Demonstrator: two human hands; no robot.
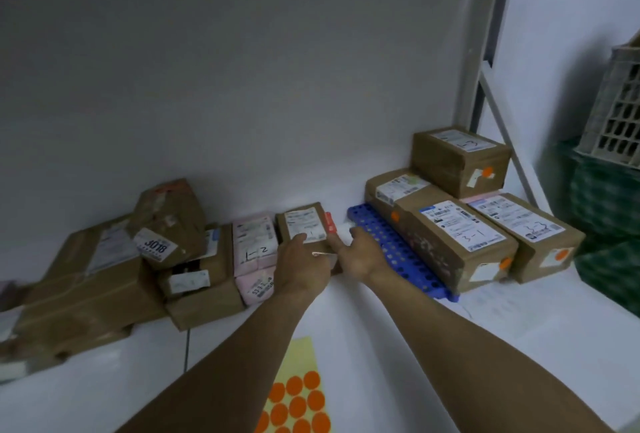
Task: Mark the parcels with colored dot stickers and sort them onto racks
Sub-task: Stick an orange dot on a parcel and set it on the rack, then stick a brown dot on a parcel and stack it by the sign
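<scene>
A pile of brown taped boxes [104,269] is seen on the left; the small brown labelled parcel [304,228] on the white shelf [398,346] is pressed between the left hand [304,264], fingers together on top, and the right hand [360,252], fingers spread; a blue holed rack [391,242] lies just beside it; orange dot stickers [298,405] lie near the arms.

Orange dot stickers [294,405], blue rack [398,245]
</scene>
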